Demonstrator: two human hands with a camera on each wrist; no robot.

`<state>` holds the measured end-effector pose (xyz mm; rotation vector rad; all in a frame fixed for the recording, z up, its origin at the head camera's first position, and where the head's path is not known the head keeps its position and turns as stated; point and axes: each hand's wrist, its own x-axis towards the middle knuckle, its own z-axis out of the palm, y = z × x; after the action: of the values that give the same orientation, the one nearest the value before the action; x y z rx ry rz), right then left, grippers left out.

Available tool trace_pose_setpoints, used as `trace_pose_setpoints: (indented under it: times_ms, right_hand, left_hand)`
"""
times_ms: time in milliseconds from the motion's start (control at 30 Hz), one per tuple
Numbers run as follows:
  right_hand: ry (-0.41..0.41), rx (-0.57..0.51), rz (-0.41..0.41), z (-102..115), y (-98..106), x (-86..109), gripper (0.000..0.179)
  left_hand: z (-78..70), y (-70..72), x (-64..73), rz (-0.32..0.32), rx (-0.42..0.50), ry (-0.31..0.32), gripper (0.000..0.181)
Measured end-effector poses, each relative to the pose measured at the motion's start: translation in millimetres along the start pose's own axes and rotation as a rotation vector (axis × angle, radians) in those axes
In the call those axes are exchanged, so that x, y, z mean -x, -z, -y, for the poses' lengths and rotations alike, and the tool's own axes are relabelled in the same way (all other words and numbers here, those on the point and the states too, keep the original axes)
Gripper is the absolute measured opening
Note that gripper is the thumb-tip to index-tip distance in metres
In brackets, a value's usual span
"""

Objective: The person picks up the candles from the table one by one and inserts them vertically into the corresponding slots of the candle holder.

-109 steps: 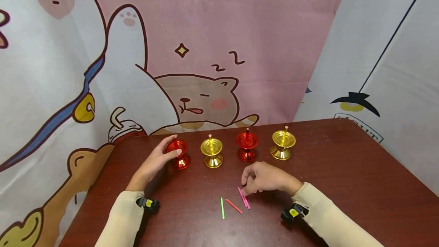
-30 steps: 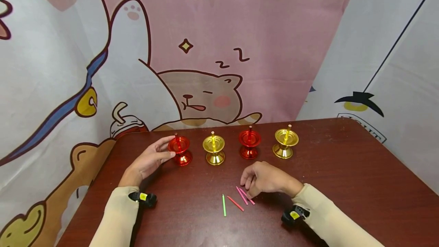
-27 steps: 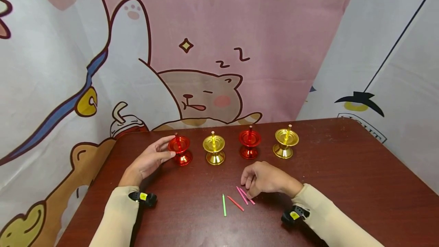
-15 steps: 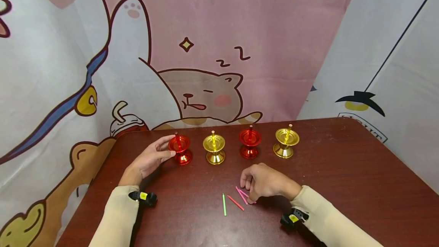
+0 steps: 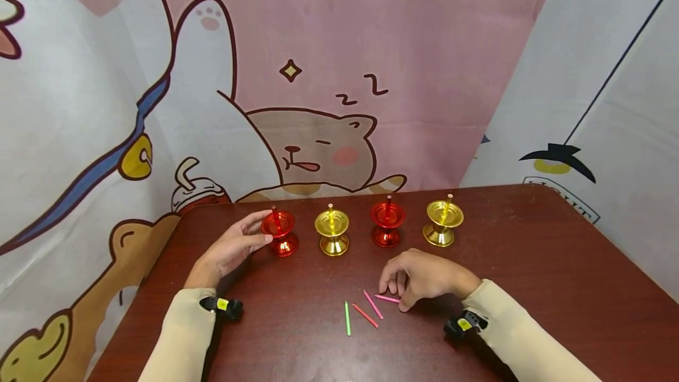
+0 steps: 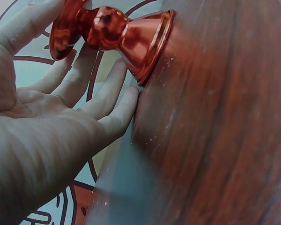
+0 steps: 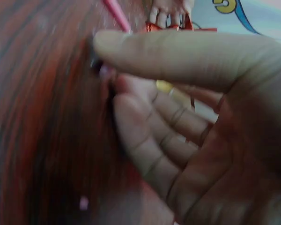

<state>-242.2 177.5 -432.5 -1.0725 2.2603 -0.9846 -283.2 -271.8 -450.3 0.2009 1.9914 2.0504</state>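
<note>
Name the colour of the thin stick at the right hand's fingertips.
Pink; the head view shows the stick best.

Seen from the thin, smooth, waxy-looking candles (image 5: 365,315), the gold holder (image 5: 334,243) at eleven o'clock and the red holder (image 5: 284,244) between ten and eleven look like polished, mirror-glossy metal. The tabletop (image 5: 297,341) is smooth, softly shiny, wood-grained; the backdrop (image 5: 424,46) at twelve is matt, faintly creased cloth.
</note>
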Motion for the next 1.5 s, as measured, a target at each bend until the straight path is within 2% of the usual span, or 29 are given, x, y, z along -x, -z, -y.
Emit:
trace_pose_setpoints:
  times_ms: [300,667,900,1500]
  right_hand:
    - [0.085,-0.034,0.000,-18.7,6.1,1.7,0.038]
    - [0.114,-0.039,-0.005,-23.9,6.1,0.1,0.027]
    - [0.099,-0.052,-0.016,-26.1,10.3,3.3,0.032]
    - [0.081,-0.046,-0.008,-20.5,6.9,3.2,0.028]
  left_hand:
    - [-0.4,-0.8,-0.5,0.002,0.003,0.001,0.073]
    - [-1.5,-0.6,-2.6,-0.005,0.007,0.009,0.073]
    - [-0.7,0.3,-1.6,0.017,-0.014,-0.004,0.073]
    - [-2.0,-0.6,0.9,0.002,-0.012,0.012,0.074]
